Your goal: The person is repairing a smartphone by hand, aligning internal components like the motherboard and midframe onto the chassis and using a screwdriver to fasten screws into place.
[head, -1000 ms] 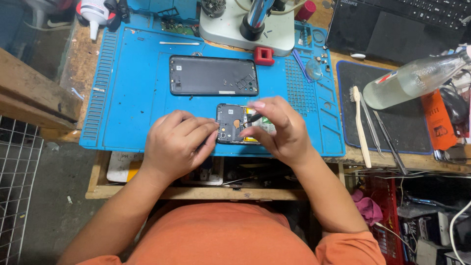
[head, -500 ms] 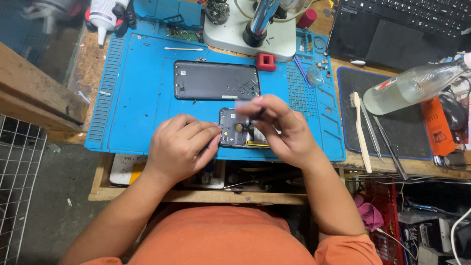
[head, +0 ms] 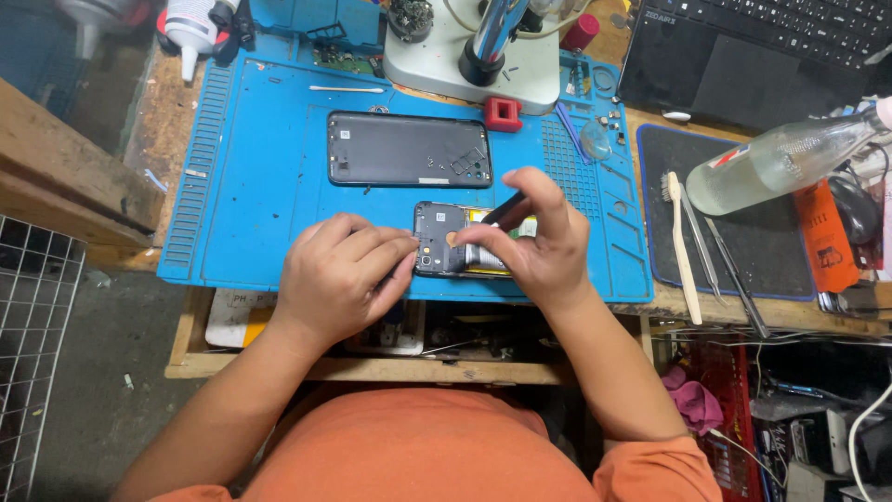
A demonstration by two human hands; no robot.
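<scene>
An opened phone body [head: 441,237] with its insides showing lies near the front edge of a blue work mat [head: 260,186]. My left hand [head: 339,274] rests curled against the phone's left end, steadying it. My right hand [head: 534,242] pinches a thin dark tool [head: 504,209] whose tip points down onto the phone. The right hand covers the phone's right half. A dark back cover [head: 409,149] lies flat on the mat just behind the phone.
A microscope stand base [head: 474,56] and a small red block [head: 503,113] sit at the mat's back. To the right lie a toothbrush [head: 683,246], tweezers [head: 729,270], a clear bottle [head: 785,163] on a dark pad, and a laptop [head: 771,46]. A white squeeze bottle [head: 190,28] is at back left.
My right hand has lifted and turned a little, so the dark tool now shows pointing down at the phone. The view has shifted slightly. My left hand has stayed on the phone.
</scene>
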